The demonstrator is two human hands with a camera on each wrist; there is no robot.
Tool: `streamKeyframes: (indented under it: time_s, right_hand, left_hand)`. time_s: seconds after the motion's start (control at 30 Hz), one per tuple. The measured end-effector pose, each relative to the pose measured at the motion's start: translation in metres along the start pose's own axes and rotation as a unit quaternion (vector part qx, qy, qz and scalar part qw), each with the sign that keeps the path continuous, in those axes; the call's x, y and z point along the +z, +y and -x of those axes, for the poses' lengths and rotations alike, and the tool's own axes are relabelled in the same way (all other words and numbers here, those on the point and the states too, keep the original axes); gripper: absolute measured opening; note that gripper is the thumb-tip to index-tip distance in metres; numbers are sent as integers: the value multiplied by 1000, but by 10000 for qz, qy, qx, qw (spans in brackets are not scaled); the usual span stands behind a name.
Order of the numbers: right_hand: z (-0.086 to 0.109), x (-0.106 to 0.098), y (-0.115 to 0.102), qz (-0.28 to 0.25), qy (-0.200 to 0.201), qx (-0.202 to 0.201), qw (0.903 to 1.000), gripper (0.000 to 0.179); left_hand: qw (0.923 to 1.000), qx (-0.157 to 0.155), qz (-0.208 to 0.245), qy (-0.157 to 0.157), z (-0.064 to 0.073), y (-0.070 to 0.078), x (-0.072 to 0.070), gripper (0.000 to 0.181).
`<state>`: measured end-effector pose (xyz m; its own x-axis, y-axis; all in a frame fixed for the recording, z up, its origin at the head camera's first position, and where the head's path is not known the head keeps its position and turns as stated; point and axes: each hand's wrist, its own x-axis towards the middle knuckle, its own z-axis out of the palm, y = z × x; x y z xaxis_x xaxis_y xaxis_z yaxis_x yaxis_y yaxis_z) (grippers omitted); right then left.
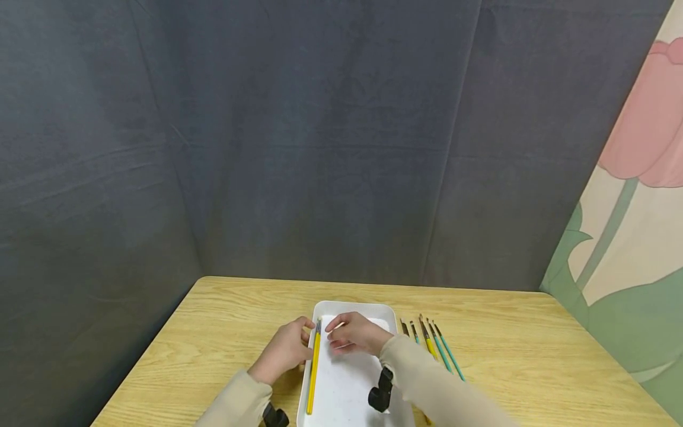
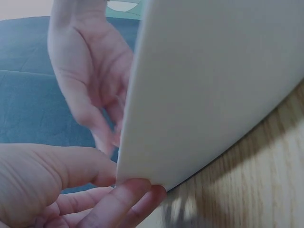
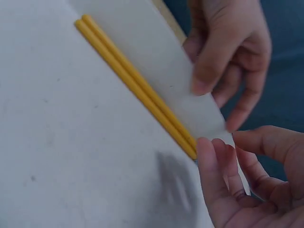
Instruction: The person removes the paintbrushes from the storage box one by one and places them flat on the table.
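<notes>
A white tray [image 1: 354,379] lies lengthwise on the table. Two paintbrushes with yellow handles [image 1: 314,373] lie side by side in it along the left wall, bristles toward the far end; in the right wrist view their handles [image 3: 137,90] run parallel. My left hand [image 1: 288,350] grips the tray's left rim, with fingertips [image 2: 135,187] on the outer wall in the left wrist view. Over the tray, just right of the brush tips, hangs my right hand [image 1: 357,333], its fingers loosely bent and holding nothing. In the right wrist view the right fingers [image 3: 209,161] overlap the brushes' far ends.
Several more paintbrushes with teal and yellow handles [image 1: 447,350] lie on the wooden table [image 1: 512,356] to the tray's right, partly behind my right sleeve. A dark grey curtain [image 1: 320,148] hangs behind the table. A flower-patterned cloth [image 1: 629,237] is at the right.
</notes>
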<state>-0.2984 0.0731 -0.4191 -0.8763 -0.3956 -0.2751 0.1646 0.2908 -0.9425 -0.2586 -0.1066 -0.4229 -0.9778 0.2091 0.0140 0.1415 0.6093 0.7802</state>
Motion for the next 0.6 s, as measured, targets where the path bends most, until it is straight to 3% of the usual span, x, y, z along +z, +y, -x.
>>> streamKeyframes:
  time_s: [0.2,0.6]
  right_hand:
    - [-11,16,11,205,64,220,9995,16]
    - [-18,32,4,604,534,491,9955,12]
  left_hand:
    - [10000,-23,-7,-46,-1,0,0,48]
    - [9999,107,27,-55,-1,0,-2,50]
